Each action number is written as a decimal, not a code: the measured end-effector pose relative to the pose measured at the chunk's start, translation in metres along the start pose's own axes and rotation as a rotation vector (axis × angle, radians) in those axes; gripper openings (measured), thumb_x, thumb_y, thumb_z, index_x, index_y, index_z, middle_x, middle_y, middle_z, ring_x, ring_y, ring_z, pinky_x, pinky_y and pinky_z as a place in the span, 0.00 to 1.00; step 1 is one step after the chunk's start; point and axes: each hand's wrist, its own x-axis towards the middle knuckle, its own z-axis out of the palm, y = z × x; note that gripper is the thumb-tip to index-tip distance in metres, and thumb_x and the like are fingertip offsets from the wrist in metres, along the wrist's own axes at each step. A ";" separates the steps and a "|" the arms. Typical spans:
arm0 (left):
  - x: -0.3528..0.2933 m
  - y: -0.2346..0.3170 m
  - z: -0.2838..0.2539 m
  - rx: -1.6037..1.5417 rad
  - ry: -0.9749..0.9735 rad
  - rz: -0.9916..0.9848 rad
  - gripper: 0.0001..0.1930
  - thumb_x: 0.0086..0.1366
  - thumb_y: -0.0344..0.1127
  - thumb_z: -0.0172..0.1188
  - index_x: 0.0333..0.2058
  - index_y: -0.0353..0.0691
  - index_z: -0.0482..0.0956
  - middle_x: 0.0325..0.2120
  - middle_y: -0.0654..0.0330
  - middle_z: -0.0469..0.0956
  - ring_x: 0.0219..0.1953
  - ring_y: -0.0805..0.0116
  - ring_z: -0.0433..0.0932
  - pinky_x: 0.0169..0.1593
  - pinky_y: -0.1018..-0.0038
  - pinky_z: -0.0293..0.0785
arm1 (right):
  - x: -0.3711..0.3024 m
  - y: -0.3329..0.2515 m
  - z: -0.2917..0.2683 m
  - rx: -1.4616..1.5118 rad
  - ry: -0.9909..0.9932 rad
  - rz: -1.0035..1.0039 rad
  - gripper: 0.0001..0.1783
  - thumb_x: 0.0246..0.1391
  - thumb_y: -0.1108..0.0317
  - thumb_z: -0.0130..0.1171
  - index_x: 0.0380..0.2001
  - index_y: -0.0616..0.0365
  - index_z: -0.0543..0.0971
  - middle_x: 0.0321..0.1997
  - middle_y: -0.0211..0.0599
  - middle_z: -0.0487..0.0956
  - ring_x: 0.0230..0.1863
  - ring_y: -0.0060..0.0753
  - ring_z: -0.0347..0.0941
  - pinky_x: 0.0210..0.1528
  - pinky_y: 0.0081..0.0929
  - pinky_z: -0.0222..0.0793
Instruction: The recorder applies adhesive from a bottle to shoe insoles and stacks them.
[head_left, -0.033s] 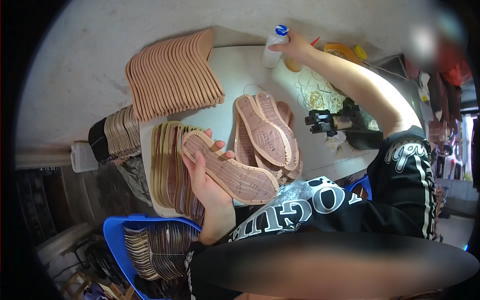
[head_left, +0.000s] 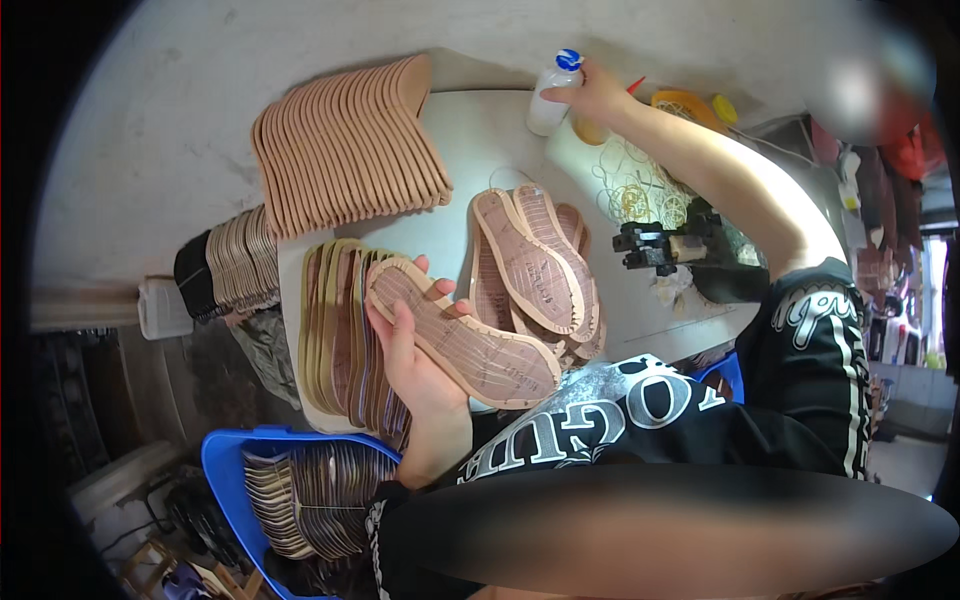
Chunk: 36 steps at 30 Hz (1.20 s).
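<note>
Right hand [head_left: 597, 97] around white bottle [head_left: 546, 112], blue bin [head_left: 224, 478], probably insoles [head_left: 322, 500] stacked inside

bright glare whitens the right forearm [head_left: 738, 158] while the rim falls black and the bottom blurs.

Held insole [head_left: 465, 335]: brown, thin pale lines, beige edge | bottle [head_left: 548, 108] over there: cloudy white | cap [head_left: 569, 60]: blue | stacked pads [head_left: 350, 145]: tan | bin [head_left: 225, 480]: blue | shirt [head_left: 803, 390]: black, white-lettered
</note>
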 end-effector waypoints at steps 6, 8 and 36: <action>0.007 -0.019 0.027 -0.013 -0.022 -0.128 0.32 0.63 0.21 0.44 0.66 0.48 0.52 0.56 0.47 0.66 0.50 0.58 0.74 0.47 0.59 0.78 | -0.054 -0.046 -0.043 0.406 -0.148 -0.330 0.40 0.46 0.60 0.72 0.59 0.65 0.67 0.53 0.46 0.79 0.56 0.37 0.75 0.61 0.36 0.68; 0.003 -0.025 0.040 -0.047 -0.064 -0.164 0.36 0.59 0.19 0.44 0.66 0.49 0.51 0.55 0.49 0.65 0.51 0.59 0.73 0.49 0.60 0.77 | -0.090 -0.063 -0.064 0.359 -0.236 -0.388 0.38 0.47 0.65 0.70 0.60 0.62 0.67 0.52 0.42 0.79 0.56 0.34 0.74 0.62 0.35 0.67; -0.021 -0.065 0.092 -0.125 -0.188 -0.295 0.35 0.63 0.20 0.42 0.67 0.54 0.48 0.57 0.57 0.61 0.55 0.65 0.68 0.54 0.64 0.71 | -0.180 -0.101 -0.078 -0.676 -0.203 -0.874 0.36 0.35 0.64 0.70 0.53 0.46 0.74 0.50 0.33 0.76 0.59 0.39 0.69 0.58 0.43 0.60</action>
